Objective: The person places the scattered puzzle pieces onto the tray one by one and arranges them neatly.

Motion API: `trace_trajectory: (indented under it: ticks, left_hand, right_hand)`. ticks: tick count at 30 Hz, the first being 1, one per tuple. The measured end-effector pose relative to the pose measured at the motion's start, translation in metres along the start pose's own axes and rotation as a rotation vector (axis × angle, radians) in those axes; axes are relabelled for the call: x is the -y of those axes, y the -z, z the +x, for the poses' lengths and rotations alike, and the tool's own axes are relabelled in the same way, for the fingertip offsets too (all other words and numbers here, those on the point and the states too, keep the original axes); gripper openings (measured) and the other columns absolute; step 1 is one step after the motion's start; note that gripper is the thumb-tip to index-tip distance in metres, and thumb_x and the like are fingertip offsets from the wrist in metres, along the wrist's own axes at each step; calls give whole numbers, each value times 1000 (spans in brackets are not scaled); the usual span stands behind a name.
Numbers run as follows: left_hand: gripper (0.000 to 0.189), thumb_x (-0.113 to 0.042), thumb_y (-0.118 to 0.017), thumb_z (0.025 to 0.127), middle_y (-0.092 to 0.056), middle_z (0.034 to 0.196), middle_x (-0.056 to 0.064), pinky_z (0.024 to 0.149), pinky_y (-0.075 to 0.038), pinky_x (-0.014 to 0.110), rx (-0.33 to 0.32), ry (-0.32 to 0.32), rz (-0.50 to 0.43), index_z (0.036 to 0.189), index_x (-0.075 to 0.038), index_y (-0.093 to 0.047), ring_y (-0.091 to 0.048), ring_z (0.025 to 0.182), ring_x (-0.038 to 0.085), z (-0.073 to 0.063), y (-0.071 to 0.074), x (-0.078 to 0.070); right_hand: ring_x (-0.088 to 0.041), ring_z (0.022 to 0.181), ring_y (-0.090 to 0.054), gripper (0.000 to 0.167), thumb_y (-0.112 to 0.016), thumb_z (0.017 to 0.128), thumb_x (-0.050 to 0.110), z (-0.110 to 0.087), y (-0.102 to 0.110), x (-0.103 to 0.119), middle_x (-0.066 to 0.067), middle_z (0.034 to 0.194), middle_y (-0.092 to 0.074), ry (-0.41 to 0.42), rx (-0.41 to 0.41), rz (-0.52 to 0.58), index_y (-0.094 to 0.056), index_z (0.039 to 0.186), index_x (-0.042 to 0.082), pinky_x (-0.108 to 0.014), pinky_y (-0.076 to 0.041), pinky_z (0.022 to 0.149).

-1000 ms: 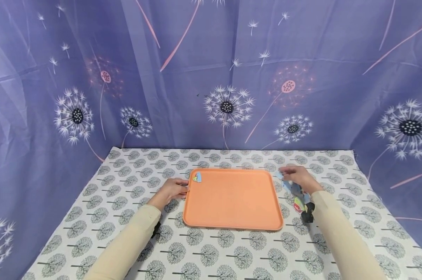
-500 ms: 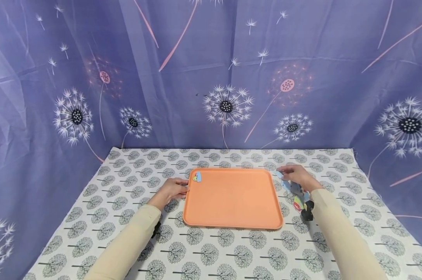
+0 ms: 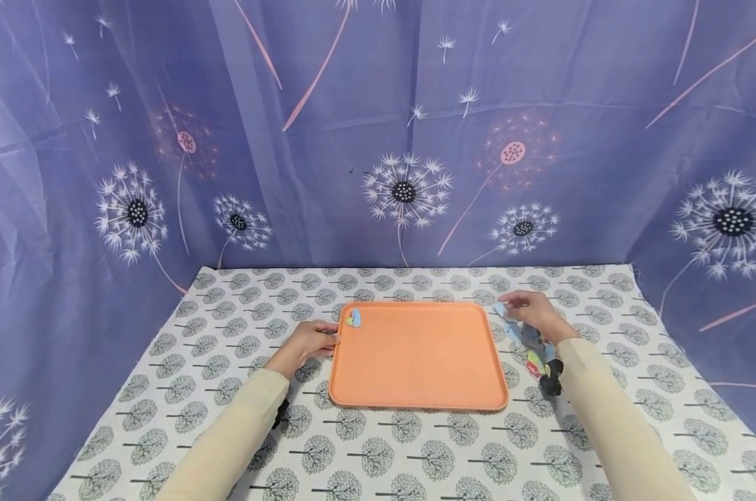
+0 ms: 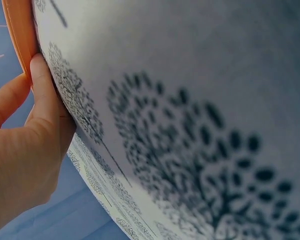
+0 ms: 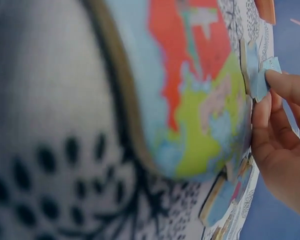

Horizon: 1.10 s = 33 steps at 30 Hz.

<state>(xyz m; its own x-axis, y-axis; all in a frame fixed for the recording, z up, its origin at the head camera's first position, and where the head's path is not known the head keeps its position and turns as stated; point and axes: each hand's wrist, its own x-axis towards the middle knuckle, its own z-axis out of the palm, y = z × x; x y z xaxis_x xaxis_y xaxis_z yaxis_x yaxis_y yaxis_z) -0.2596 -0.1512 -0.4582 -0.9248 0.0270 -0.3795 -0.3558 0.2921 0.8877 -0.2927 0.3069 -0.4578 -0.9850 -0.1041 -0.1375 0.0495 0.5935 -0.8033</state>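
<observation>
An orange tray (image 3: 418,358) lies on the patterned cloth. My left hand (image 3: 308,342) holds its left rim; in the left wrist view the thumb and a finger meet at the orange edge (image 4: 17,35). One small blue-and-yellow puzzle piece (image 3: 353,319) sits in the tray's far left corner. To the right of the tray, my right hand (image 3: 534,314) pinches a light-blue puzzle piece (image 5: 262,77) between thumb and fingers. Several more puzzle pieces (image 3: 534,365) lie under and beside that hand, partly hidden by it. A large colourful piece (image 5: 195,95) fills the right wrist view, blurred.
The white cloth (image 3: 390,456) with grey tree prints covers the table. A purple curtain (image 3: 328,195) with dandelion prints hangs behind the table and along both sides. Pale sleeves (image 3: 237,424) cover both forearms.
The right hand stays by the loose pieces, with its fingers shifting only slightly. The left hand, the tray and the piece on it look the same; the head view drifts a little.
</observation>
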Motion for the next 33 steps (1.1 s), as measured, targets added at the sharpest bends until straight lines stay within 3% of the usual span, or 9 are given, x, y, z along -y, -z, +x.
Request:
trace_trajectory:
  ticks: [4,10,15,19,23,28,33]
  left_hand:
    - [39,1,-67,87,-67,93,16,71,-62,27,1,1,-1,125,5,-59,-65,69,14,-1,0,-1]
    - [40,2,-67,87,-66,100,20,73,-62,28,10,5,-16,126,5,-58,-66,70,14,-2,0,-3]
    - [41,3,-67,87,-65,107,24,73,-62,28,7,9,-33,127,5,-58,-68,70,15,-2,0,-3]
    - [40,3,-67,87,-64,108,24,72,-62,28,7,3,-33,126,6,-58,-67,69,15,-1,-1,-3]
    - [39,2,-67,87,-66,105,22,71,-62,27,5,-2,-24,125,5,-60,-67,68,14,-1,-2,-2]
    - [37,1,-67,88,-67,101,19,71,-62,27,-1,-8,-19,124,3,-61,-67,70,15,0,-1,-1]
    - [38,1,-68,87,-67,100,17,72,-62,27,-7,3,-9,124,2,-61,-67,70,14,-1,-1,0]
  right_hand:
    - [-21,90,-60,41,-58,95,15,-2,2,-3,-22,125,-58,-27,-13,12,-52,135,3,-33,-57,74]
    - [-36,108,-59,48,-57,98,24,-3,4,-3,-23,135,-51,-41,-29,119,-46,141,6,-49,-49,97]
    - [-25,103,-63,54,-60,96,29,-2,3,1,-22,134,-52,-31,-36,171,-45,143,8,-45,-51,97]
    - [-16,93,-64,54,-62,95,25,1,-1,8,-21,128,-54,-18,-24,229,-44,142,6,-40,-52,95]
    - [-14,94,-65,53,-61,95,17,5,-7,19,-22,130,-53,8,-11,288,-42,142,0,-40,-52,98]
    - [-11,88,-64,51,-59,95,8,12,-20,33,-21,121,-56,57,-8,397,-41,140,-8,-34,-57,90]
    - [-13,87,-64,50,-60,94,6,17,-33,48,-20,119,-58,58,13,422,-42,139,-8,-40,-55,93]
